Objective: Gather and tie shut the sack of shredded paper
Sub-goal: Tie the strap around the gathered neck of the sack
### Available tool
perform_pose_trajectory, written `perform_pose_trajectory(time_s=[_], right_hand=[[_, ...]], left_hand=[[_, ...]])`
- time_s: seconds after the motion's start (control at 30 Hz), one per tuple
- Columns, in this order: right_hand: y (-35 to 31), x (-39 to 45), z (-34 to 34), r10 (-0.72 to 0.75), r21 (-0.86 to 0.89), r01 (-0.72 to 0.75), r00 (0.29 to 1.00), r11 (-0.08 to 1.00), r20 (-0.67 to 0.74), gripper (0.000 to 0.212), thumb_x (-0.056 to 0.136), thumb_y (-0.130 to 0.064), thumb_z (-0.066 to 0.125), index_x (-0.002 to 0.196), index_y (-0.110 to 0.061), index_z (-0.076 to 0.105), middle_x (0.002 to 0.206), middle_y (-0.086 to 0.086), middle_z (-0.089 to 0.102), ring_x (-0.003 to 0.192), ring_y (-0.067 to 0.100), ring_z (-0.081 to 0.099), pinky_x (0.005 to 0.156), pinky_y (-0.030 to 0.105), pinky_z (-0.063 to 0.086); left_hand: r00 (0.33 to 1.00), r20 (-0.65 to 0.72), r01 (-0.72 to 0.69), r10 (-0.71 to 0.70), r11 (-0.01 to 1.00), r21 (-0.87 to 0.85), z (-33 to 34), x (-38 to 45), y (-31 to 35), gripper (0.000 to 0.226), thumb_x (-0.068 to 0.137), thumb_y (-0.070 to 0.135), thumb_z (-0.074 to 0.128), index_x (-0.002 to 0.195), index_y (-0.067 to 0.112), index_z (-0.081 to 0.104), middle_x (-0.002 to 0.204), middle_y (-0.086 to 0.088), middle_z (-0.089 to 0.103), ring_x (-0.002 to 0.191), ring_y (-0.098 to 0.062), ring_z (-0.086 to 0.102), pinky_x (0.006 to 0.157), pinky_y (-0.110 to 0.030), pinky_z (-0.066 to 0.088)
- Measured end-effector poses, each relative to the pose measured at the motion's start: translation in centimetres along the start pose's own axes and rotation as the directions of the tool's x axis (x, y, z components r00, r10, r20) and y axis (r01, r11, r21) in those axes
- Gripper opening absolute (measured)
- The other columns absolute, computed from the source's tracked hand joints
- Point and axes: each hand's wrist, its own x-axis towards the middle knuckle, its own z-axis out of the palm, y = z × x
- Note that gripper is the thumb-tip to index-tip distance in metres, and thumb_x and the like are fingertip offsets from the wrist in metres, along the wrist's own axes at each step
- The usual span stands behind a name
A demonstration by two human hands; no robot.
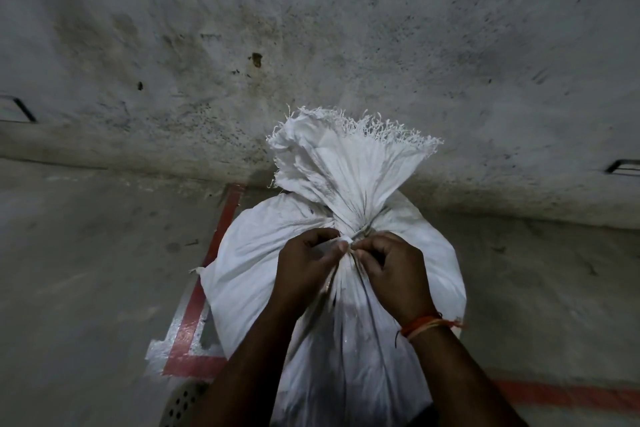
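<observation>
A full white woven sack stands upright on the floor in front of me. Its mouth is bunched into a narrow neck, and the frayed top fans out above it. My left hand and my right hand meet at the neck, thumbs and fingers pinched on a thin tie wound around it. The tie itself is mostly hidden between my fingertips. An orange thread band circles my right wrist. The shredded paper inside cannot be seen.
A stained grey wall rises right behind the sack. The sack stands on a concrete floor with red painted lines and a silver strip. A perforated round metal piece lies at the bottom left.
</observation>
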Motion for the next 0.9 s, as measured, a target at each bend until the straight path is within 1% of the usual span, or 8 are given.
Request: perform_pose_trajectory(time_s=[0.07, 0.17, 0.3, 0.5, 0.7, 0.77, 0.83, 0.9], right_hand=[[0.0, 0.0, 0.1, -0.003, -0.001, 0.003, 1.0, 1.0, -0.011, 0.008, 0.084, -0.013, 0.073, 0.086, -0.021, 0.076, 0.085, -0.007, 0.071, 0.085, 0.004, 0.064, 0.082, 0.027, 0.055], [0.1, -0.1, 0.2, -0.004, 0.019, 0.005, 1.0, 1.0, -0.028, 0.005, 0.082, -0.013, 0.076, 0.083, -0.018, 0.075, 0.082, -0.008, 0.071, 0.083, 0.004, 0.065, 0.08, 0.03, 0.056], [0.4, -0.2, 0.3, 0.032, 0.01, -0.032, 0.999, 0.999, -0.014, 0.006, 0.081, -0.019, 0.078, 0.083, -0.019, 0.072, 0.081, -0.009, 0.071, 0.081, 0.003, 0.065, 0.078, 0.029, 0.057], [0.3, -0.3, 0.5, 0.075, 0.021, -0.074, 0.997, 0.997, -0.031, 0.014, 0.078, -0.021, 0.081, 0.077, -0.021, 0.068, 0.075, -0.011, 0.07, 0.076, 0.0, 0.066, 0.072, 0.023, 0.056], [0.4, -0.5, 1.3, 0.163, 0.104, -0.16, 0.986, 0.982, -0.029, 0.016, 0.076, -0.021, 0.083, 0.077, -0.022, 0.067, 0.074, -0.008, 0.07, 0.074, 0.002, 0.066, 0.07, 0.019, 0.055], [0.3, -0.4, 1.4, 0.287, 0.31, -0.276, 0.958, 0.91, 0.01, 0.013, 0.078, -0.022, 0.081, 0.081, -0.018, 0.069, 0.075, 0.0, 0.073, 0.074, 0.007, 0.07, 0.074, 0.025, 0.059], [0.2, -0.3, 1.5, 0.391, 0.521, -0.39, 0.913, 0.759, 0.115, 0.015, 0.082, -0.022, 0.078, 0.085, -0.01, 0.071, 0.075, 0.006, 0.075, 0.072, 0.015, 0.072, 0.075, 0.035, 0.06], [0.3, -0.2, 1.6, 0.432, 0.581, -0.449, 0.884, 0.679, 0.178, 0.016, 0.083, -0.02, 0.078, 0.087, -0.005, 0.072, 0.072, 0.009, 0.074, 0.067, 0.016, 0.07, 0.073, 0.035, 0.057]], left_hand=[[0.993, 0.028, 0.121, -0.118, 0.966, -0.229, 0.1, 0.1, 0.7, 0.015, 0.093, 0.024, 0.07, 0.091, 0.012, 0.08, 0.096, -0.008, 0.08, 0.1, -0.024, 0.074, 0.091, -0.041, 0.057], [0.944, 0.055, 0.311, -0.325, 0.821, -0.479, 0.1, 0.5, 1.6, 0.02, 0.098, 0.011, 0.06, 0.096, 0.001, 0.077, 0.095, -0.012, 0.078, 0.092, -0.024, 0.075, 0.077, -0.028, 0.06], [0.908, 0.084, 0.401, -0.411, 0.792, -0.459, -0.1, 0.8, 1.5, 0.016, 0.096, 0.002, 0.06, 0.103, -0.001, 0.074, 0.093, -0.012, 0.077, 0.084, -0.021, 0.075, 0.064, -0.02, 0.06], [0.874, 0.203, 0.483, -0.441, 0.747, -0.457, -0.2, 1.2, 1.3, 0.004, 0.091, 0.0, 0.068, 0.092, 0.001, 0.072, 0.067, -0.012, 0.067, 0.043, -0.01, 0.058, 0.037, -0.015, 0.042], [0.894, 0.097, 0.437, -0.437, 0.808, -0.396, 0.2, 1.4, 0.6, 0.012, 0.085, 0.009, 0.077, 0.086, -0.002, 0.075, 0.061, -0.015, 0.058, 0.04, -0.016, 0.037, 0.041, -0.021, 0.024], [0.901, 0.059, 0.417, -0.429, 0.825, -0.381, 0.3, 1.4, 0.6, 0.01, 0.085, 0.008, 0.077, 0.08, 0.0, 0.075, 0.059, -0.014, 0.058, 0.035, -0.012, 0.038, 0.037, -0.016, 0.025], [0.912, 0.039, 0.396, -0.409, 0.849, -0.351, 0.4, 1.3, 0.5, 0.011, 0.085, 0.008, 0.077, 0.079, 0.0, 0.074, 0.06, -0.016, 0.058, 0.034, -0.011, 0.039, 0.036, -0.016, 0.027], [0.916, 0.024, 0.384, -0.4, 0.86, -0.335, 0.4, 1.2, 0.4, 0.012, 0.084, 0.009, 0.078, 0.08, -0.002, 0.075, 0.061, -0.016, 0.06, 0.036, -0.011, 0.042, 0.036, -0.016, 0.029]])
